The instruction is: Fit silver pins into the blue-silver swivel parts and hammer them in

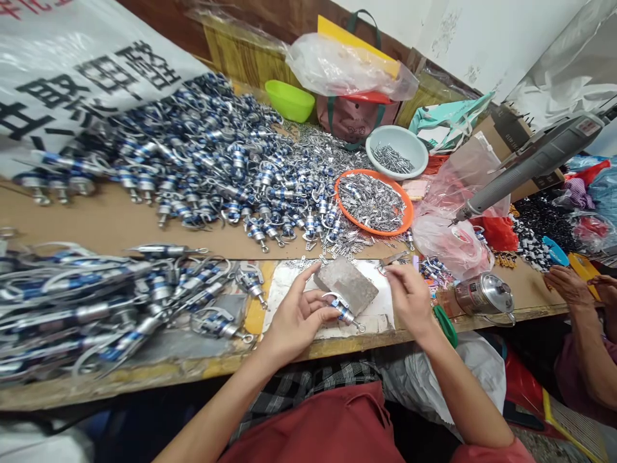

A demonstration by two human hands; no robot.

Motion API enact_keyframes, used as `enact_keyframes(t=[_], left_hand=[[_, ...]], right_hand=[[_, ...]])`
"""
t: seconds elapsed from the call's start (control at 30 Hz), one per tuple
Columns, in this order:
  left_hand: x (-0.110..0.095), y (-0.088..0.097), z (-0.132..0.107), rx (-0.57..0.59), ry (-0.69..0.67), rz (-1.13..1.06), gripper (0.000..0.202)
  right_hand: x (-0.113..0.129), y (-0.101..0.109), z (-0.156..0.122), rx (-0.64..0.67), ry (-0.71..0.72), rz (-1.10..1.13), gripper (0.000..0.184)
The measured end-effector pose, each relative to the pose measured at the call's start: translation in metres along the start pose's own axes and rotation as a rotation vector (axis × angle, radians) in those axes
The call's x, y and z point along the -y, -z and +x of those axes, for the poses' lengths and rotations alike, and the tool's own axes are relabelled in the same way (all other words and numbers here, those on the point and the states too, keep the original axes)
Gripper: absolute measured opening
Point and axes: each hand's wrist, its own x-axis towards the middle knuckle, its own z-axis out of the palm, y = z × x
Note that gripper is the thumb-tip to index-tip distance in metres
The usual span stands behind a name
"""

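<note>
My left hand (301, 315) pinches a small blue-and-silver metal fitting (345, 313) with a curved lever and a ring at its end. It is held over the near edge of a grey metal block (348, 285), which lies on a white sheet (282, 289). On the block's other side, my right hand (409, 297) has thumb and fingers pressed together. Close to those fingertips is a small pointed metal tool (393, 258); whether they grip it or something smaller is unclear. Loose finished-looking fittings (222, 323) lie left of my left hand.
A large heap of blue-and-silver fittings (207, 148) covers the back left. An orange tray (409, 209) and a pale bowl (421, 145) hold small metal parts. An electric screwdriver (525, 170) hangs at right. A lidded metal mug (484, 296) stands before another person's hands (569, 286).
</note>
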Motion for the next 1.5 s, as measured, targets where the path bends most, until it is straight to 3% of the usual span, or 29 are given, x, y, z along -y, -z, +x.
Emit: enact_keyframes(t=[0.03, 0.13, 0.23, 0.33, 0.43, 0.5, 0.6, 0.73, 0.87, 0.97, 1.03, 1.13, 1.23, 1.3, 1.4, 1.5], left_hand=[[0.000, 0.000, 0.000, -0.004, 0.001, 0.004, 0.087], [0.000, 0.000, 0.001, -0.010, -0.004, 0.008, 0.087], [0.000, 0.000, 0.001, -0.015, -0.017, 0.007, 0.086], [0.001, 0.000, 0.002, -0.017, -0.023, 0.018, 0.085], [0.000, -0.001, 0.001, -0.015, -0.032, 0.036, 0.083], [0.000, -0.001, 0.001, -0.018, -0.034, 0.043, 0.084], [-0.001, -0.002, 0.000, -0.030, -0.031, 0.048, 0.086], [-0.003, -0.002, 0.000, -0.027, -0.026, 0.063, 0.086], [-0.002, -0.002, 0.000, -0.046, -0.038, 0.080, 0.084], [-0.001, -0.002, 0.001, -0.052, -0.042, 0.074, 0.086], [-0.001, -0.001, 0.000, -0.069, -0.039, 0.078, 0.083], [-0.001, 0.000, -0.002, -0.060, -0.053, 0.133, 0.063], [0.000, 0.003, -0.003, -0.045, -0.068, 0.232, 0.031], [0.002, 0.006, -0.002, -0.065, -0.123, 0.329, 0.020], [0.005, 0.009, 0.000, -0.103, -0.346, 0.478, 0.012], [0.005, 0.009, 0.002, -0.119, -0.528, 0.560, 0.009]], right_hand=[[-0.011, 0.010, -0.005, -0.009, -0.089, -0.126, 0.019], [-0.043, 0.030, -0.020, 0.211, -0.245, -0.460, 0.032], [-0.057, 0.031, -0.030, 0.316, -0.275, -0.486, 0.029], [-0.043, 0.028, -0.034, 0.212, -0.159, -0.338, 0.034], [-0.012, 0.033, -0.036, 0.191, 0.088, -0.234, 0.047], [0.006, 0.039, -0.037, 0.197, 0.231, -0.210, 0.052], [0.020, 0.043, -0.039, 0.081, 0.327, -0.240, 0.057], [0.021, 0.038, -0.043, 0.187, 0.364, -0.382, 0.051], [0.020, 0.031, -0.053, 0.138, 0.330, -0.378, 0.052], [0.006, 0.028, -0.060, 0.166, 0.212, -0.284, 0.049], [-0.014, 0.028, -0.061, 0.117, 0.063, -0.221, 0.044], [-0.049, 0.030, -0.057, 0.067, -0.149, -0.237, 0.042], [-0.068, 0.029, -0.047, 0.142, -0.252, -0.375, 0.037], [-0.067, 0.022, -0.036, 0.143, -0.228, -0.499, 0.034], [-0.056, 0.000, -0.008, 0.131, -0.060, -0.616, 0.031], [-0.047, -0.028, 0.033, 0.324, 0.074, -0.660, 0.036]])
